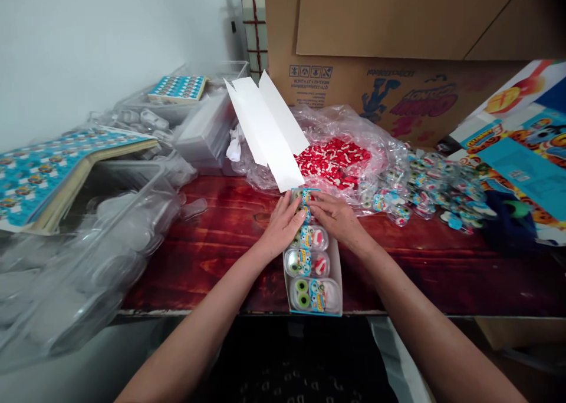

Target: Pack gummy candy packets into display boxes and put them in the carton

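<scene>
A long narrow open box (339, 273) with white inner walls and a blue edge lies lengthwise toward me on the table. Inside sit several small clear plastic candy packs (307, 263) in a row, showing green-and-black eye shapes, red-and-white pieces and printed labels. My left hand (283, 223) rests at the box's far left side, fingers along the wall and thumb over a pack at the far end. From the right, my right hand (338, 217) has its curled fingers on that same pack, partly hiding it. The box's white lid flap (269, 129) stands up beyond my hands.
A clear bag of red-and-white candies (331, 161) lies behind the box, with a heap of filled packs (437, 185) to its right. Clear bins (106, 232) of plastic cups and printed sheets (57, 170) are left. A large cardboard carton (345, 88) stands behind; a printed box (526, 161) is right.
</scene>
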Demonstrator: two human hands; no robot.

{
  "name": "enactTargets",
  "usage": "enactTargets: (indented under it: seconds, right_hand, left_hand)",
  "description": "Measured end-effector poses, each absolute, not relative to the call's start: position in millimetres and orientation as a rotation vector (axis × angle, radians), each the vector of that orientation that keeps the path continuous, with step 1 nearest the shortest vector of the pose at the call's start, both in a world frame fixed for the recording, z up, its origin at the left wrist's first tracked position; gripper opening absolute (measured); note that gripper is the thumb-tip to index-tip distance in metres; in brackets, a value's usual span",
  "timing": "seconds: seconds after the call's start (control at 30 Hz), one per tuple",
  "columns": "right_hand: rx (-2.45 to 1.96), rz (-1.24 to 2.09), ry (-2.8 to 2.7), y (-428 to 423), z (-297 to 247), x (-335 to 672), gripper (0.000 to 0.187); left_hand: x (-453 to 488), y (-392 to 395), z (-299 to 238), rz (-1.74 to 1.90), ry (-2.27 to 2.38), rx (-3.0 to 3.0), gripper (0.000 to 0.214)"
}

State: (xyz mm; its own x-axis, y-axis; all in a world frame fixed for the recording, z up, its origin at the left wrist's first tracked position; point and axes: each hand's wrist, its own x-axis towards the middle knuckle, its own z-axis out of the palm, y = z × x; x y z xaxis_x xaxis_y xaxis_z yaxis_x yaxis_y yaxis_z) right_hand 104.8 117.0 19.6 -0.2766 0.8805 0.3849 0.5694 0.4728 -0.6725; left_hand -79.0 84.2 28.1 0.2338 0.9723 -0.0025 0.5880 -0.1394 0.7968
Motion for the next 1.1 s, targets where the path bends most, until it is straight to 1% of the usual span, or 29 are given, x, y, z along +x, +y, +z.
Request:
enactTargets:
  seconds: [0.07, 0.13, 0.27, 0.47, 0.6, 0.73, 0.9, 1.1]
  right_hand:
    - [-1.216, 0.553, -1.957, 115, 22, 107, 0.031]
    - [-1.218, 0.564, -1.921, 108, 26, 109, 0.037]
    - [-1.225, 0.656, -1.868, 81, 33, 110, 0.048]
    - [-1.264, 0.697, -1.985, 53, 24, 108, 0.052]
    - [-1.226, 0.693, -2.011, 50, 20, 111, 0.049]
    - [-1.263, 0.518, -2.082, 47, 19, 113, 0.047]
    - [-1.284, 0.217, -2.246, 44, 24, 116, 0.044]
    - [-1.283, 0.135, -2.302, 43, 28, 116, 0.042]
  left_hand:
    - [-80, 82, 28, 0.75, 1.402, 1.784, 0.064]
    - [-82, 78, 27, 0.828, 1.365, 1.697, 0.067]
    - [-81, 63, 20, 0.975, 1.331, 1.517, 0.065]
    - [-72, 50, 11, 0.969, 1.307, 1.649, 0.069]
    - [-71, 47, 11, 0.938, 1.331, 1.724, 0.063]
    - [-71, 43, 13, 0.91, 1.402, 1.804, 0.055]
    - [-68, 38, 25, 0.721, 1.57, 1.926, 0.05]
    - [-63, 32, 39, 0.51, 1.755, 2.06, 0.049]
